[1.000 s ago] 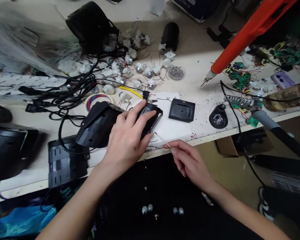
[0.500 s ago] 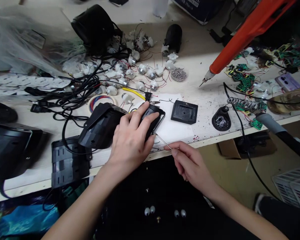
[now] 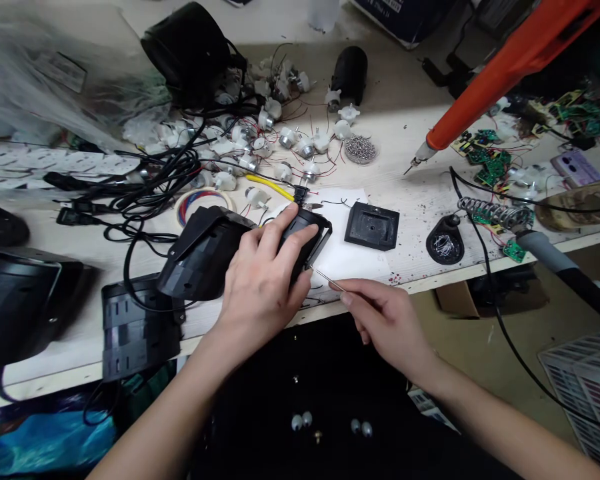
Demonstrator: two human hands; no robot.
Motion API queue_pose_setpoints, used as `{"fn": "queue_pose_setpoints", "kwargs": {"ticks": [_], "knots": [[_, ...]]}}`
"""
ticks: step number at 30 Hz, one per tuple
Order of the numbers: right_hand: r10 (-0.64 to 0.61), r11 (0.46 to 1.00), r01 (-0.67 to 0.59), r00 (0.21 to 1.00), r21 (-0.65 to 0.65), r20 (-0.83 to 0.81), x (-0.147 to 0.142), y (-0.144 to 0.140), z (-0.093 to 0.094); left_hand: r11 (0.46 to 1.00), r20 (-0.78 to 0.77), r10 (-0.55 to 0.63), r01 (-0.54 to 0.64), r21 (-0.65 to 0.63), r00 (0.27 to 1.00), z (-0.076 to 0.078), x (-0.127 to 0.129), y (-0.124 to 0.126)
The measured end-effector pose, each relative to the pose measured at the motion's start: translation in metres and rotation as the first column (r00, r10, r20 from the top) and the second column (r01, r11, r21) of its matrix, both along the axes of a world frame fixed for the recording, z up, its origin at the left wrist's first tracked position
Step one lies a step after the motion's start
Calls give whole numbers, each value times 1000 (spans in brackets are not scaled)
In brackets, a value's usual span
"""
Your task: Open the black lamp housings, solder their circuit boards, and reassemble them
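Head view: at the centre of the frame, the left hand [image 3: 259, 275] has its fingers clamped over a black housing [image 3: 303, 253] on the table [image 3: 385, 150]; lower right of it, the right hand's [image 3: 383, 317] fingers pinch a thin tool [image 3: 330, 280].

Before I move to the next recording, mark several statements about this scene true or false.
1. The left hand is on a black casing. True.
2. The right hand holds a yellow handle. False: it holds a thin metal tool.
3. The recessed black plate lies left of both hands. False: it lies right of the casing.
4. Small metal pieces lie beyond that plate. True.
5. The upright-angled tool at upper right is blue. False: it is orange.
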State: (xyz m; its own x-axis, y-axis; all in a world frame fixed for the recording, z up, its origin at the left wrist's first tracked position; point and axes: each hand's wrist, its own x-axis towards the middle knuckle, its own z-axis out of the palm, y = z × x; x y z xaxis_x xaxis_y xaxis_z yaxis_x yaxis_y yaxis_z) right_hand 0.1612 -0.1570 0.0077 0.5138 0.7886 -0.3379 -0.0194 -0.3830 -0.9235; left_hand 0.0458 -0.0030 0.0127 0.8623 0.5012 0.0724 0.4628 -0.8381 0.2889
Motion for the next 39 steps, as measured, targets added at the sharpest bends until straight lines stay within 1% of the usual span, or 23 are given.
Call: {"fn": "queue_pose_setpoints", "kwargs": {"ticks": [1,2,3,4,5,6,7,8,9,11,13,15,17,19,20,22,24,26,28,31,34,36,39], "knots": [[55,997,-68,958,39,280,-1,-2,0,1000,-7,1,-1,-1,1000,0,0,0],[93,988,-145,843,57,529,-1,-3,0,1000,-15,3,-3,0,1000,1,0,0],[107,976,-209,686,55,720,0,-5,0,1000,-23,7,-7,4,1000,1,0,0],[104,967,-253,527,39,844,1,-6,0,1000,-29,10,-10,5,1000,1,0,0],[95,960,-278,392,20,915,2,-6,0,1000,-31,8,-8,2,999,1,0,0],[82,958,-287,293,6,953,3,-6,0,1000,-26,4,-4,-5,1000,2,-1,0],[74,958,-288,232,-4,970,4,-5,-1,1000,-16,-7,7,-16,1000,2,-2,0],[71,958,-285,204,-10,976,4,-4,-2,999,-1,-24,24,-30,1000,1,-2,0],[72,959,-284,201,-12,977,3,-3,-2,998,16,-44,44,-44,999,1,-3,1],[68,959,-285,253,7,965,1,0,-2,997,41,-59,61,-55,997,1,-3,2],[55,961,-272,371,51,927,0,0,0,998,51,-33,35,-45,998,0,-2,2],[38,972,-216,537,93,843,2,-3,4,999,55,10,-8,-31,998,0,-1,1],[11,992,-99,704,83,710,5,-11,7,999,53,28,-26,-31,998,-1,1,0],[-27,1000,21,859,18,512,7,-20,9,999,44,30,-28,-36,999,0,2,-2],[-43,998,57,918,-24,395,8,-24,9,999,39,30,-28,-37,999,0,2,-2],[-58,994,74,978,-77,199,8,-30,9,999,37,30,-29,-29,999,0,2,-2],[-59,995,73,984,-73,168,7,-32,9,999,36,28,-27,-22,999,1,1,-1],[-55,996,72,955,-48,291,5,-32,10,1000,28,10,-10,-24,1000,1,0,0],[-44,998,54,894,-10,446,4,-30,11,1000,13,-10,10,-28,1000,1,0,1],[-51,993,-24,792,115,608,2,-28,9,1000,14,-4,4,-23,1000,1,0,1],[-110,972,-52,757,227,645,-2,-24,4,1000,30,15,-14,-16,999,-1,0,0],[-127,980,-3,765,201,631,-3,-20,3,1000,36,15,-14,-19,999,-1,0,-1],[-44,998,3,782,68,622,-4,-16,4,1000,45,6,-5,-20,999,-1,-1,0]]}}
